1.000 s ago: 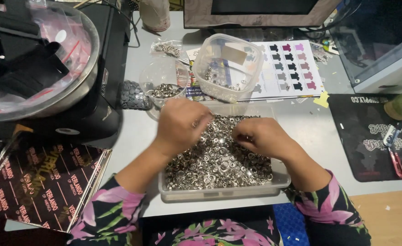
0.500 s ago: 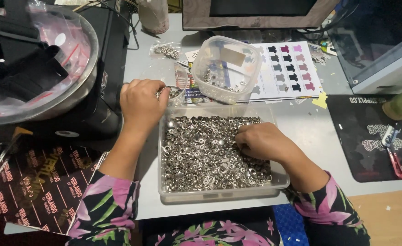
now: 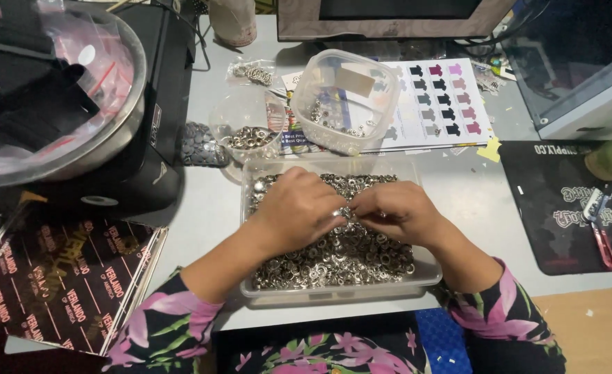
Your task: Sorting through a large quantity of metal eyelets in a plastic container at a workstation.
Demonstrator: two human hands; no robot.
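Over the tray [image 3: 333,294] of metal rings [image 3: 347,253]: left hand [image 3: 299,211] back (from small bowl [image 3: 249,125]), fingertips meeting right hand [image 3: 396,211], pinching one ring.

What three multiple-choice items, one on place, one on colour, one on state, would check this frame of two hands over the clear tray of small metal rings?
1. Where does the small clear round bowl of metal rings stand?
A. Behind the tray's left corner
B. On the black mat
C. Inside the tray

2. What colour are the handles of the pliers on the black mat?
A. Blue
B. Red
C. Green

3. How do the left hand and right hand stand?
A. Both resting off the table
B. One lifting the tray
C. Fingertips meeting over the rectangular clear plastic tray of silver rings

Answers: 1 A, the bowl sits just beyond the tray's left far corner. 2 B, the handles show red. 3 C, both hands meet at mid-tray above the rings.
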